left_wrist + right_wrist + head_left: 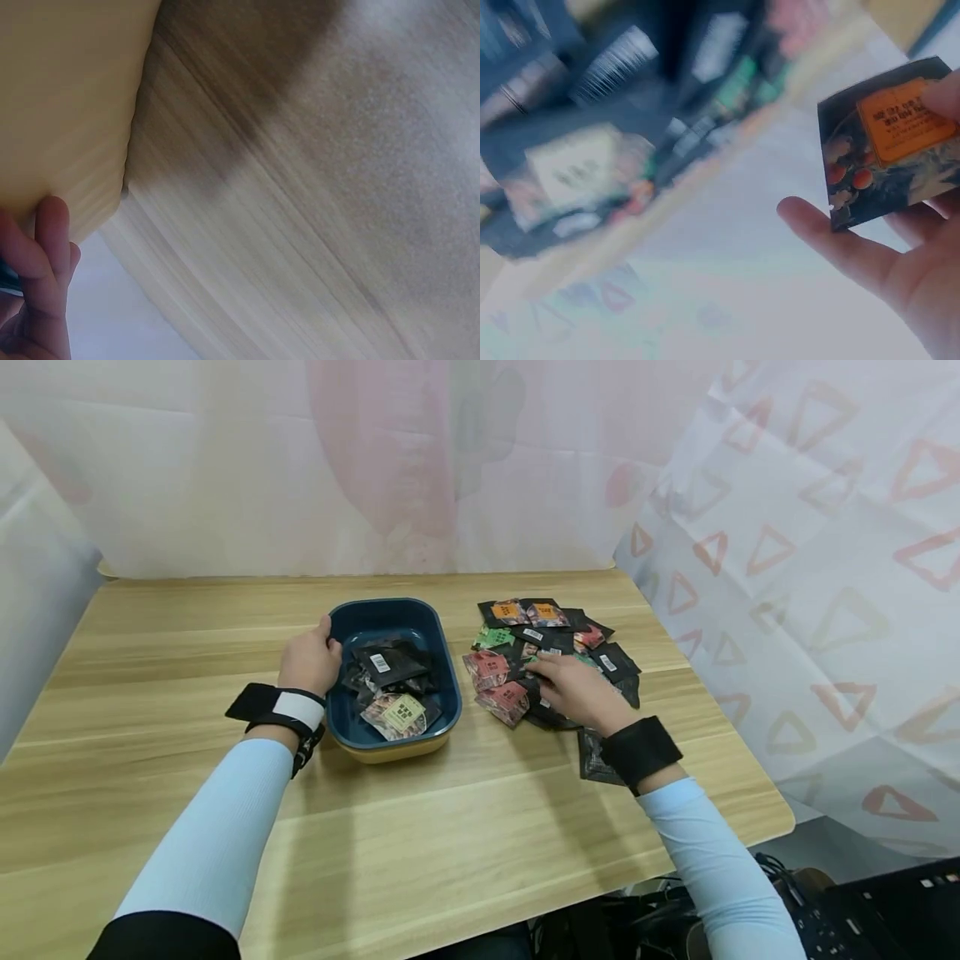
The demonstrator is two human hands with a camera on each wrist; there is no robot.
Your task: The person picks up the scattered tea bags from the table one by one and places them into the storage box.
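1. Small black foil packet with an orange label [889, 142]: held in the right hand [576, 692], resting on the curled fingers [832, 232] in the right-wrist view, a fingertip touching its upper right corner. In the head view this packet is hidden under the hand.
2. The right hand lies palm-down on the heap of small foil packets [551, 647], black, red, green and orange, spread on the table right of the tray. Fingers point left, towards a red packet [486, 667] at the heap's left edge.
3. Dark blue rectangular tray with rounded corners and a yellow underside [442, 660]: stands on the table near its middle, just left of the heap. Several packets lie inside, among them a black one with a white barcode [386, 664] and one with a pale green label [403, 714].
4. Left hand [309, 662]: grips the tray's left rim, thumb over the edge, fingers against the yellow outer wall [67, 97] in the left-wrist view.
5. Light wooden table [450, 852]: carries all of this. Both wrists wear black straps; sleeves are pale blue.
6. Translucent white sheeting [810, 568] with red triangles hangs to the right.
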